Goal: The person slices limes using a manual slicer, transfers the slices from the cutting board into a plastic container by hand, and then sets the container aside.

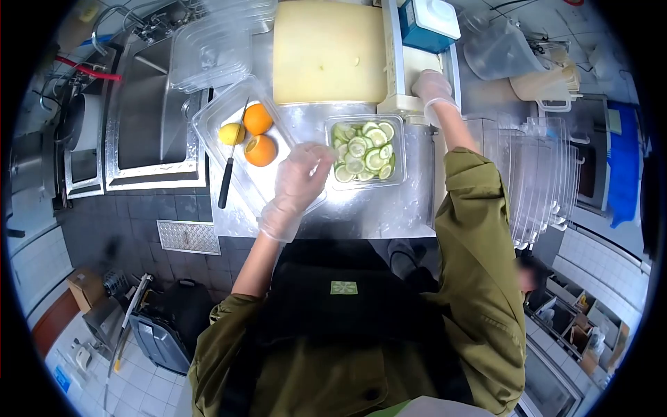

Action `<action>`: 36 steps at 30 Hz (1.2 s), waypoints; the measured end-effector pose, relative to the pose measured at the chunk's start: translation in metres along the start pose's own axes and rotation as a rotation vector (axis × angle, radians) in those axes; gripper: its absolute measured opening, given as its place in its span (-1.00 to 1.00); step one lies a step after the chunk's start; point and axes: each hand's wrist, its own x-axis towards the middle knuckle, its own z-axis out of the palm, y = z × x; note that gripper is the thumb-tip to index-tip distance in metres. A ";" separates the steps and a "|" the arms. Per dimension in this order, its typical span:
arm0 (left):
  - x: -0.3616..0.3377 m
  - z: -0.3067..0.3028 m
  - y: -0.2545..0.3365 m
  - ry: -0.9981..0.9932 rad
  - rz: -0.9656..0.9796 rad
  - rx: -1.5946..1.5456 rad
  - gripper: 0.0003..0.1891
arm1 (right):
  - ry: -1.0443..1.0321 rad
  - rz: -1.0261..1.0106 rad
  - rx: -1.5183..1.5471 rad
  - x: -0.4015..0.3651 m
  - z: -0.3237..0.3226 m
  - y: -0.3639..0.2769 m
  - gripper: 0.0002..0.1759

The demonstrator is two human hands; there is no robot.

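Note:
My left hand (pixel 303 177), in a clear glove, hovers between the fruit tray and the lime container, its fingers curled together; whatever they may hold is too small to make out. A clear square container (pixel 401 182) holds several lime slices (pixel 357 147) just right of it. In the clear tray (pixel 201 125) lie two oranges (pixel 258 119), one of them cut, and a lemon (pixel 231 133). A black-handled knife (pixel 226 182) rests across the tray. My right hand (pixel 432 86), also gloved, is closed at the white slicer-like frame (pixel 394 69), below a blue box (pixel 425 31); its fingertips are hidden.
A cream cutting board (pixel 330 52) with small scraps lies at the back of the steel counter (pixel 306 118). Stacked clear containers (pixel 212 52) and a sink (pixel 142 104) are on the left. Clear plastic bins (pixel 531 167) stand at the right, near a large jug (pixel 497 52).

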 end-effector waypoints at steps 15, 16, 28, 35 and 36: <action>-0.035 -0.005 -0.003 -0.025 -0.100 0.039 -0.88 | 0.071 0.045 0.136 0.005 -0.008 0.022 -0.65; -0.037 -0.004 -0.003 -0.024 -0.102 0.033 -0.87 | 0.090 0.012 0.098 0.013 0.005 0.026 -0.63; -0.036 -0.005 -0.004 -0.022 -0.111 0.009 -0.87 | 0.061 0.051 0.019 -0.008 0.000 -0.010 -0.65; -0.037 -0.004 -0.006 -0.029 -0.093 0.000 -0.88 | 0.050 0.091 0.032 0.003 0.004 -0.010 -0.62; -0.038 -0.005 -0.007 -0.036 -0.092 0.007 -0.88 | 0.041 0.104 0.042 0.001 0.002 -0.010 -0.62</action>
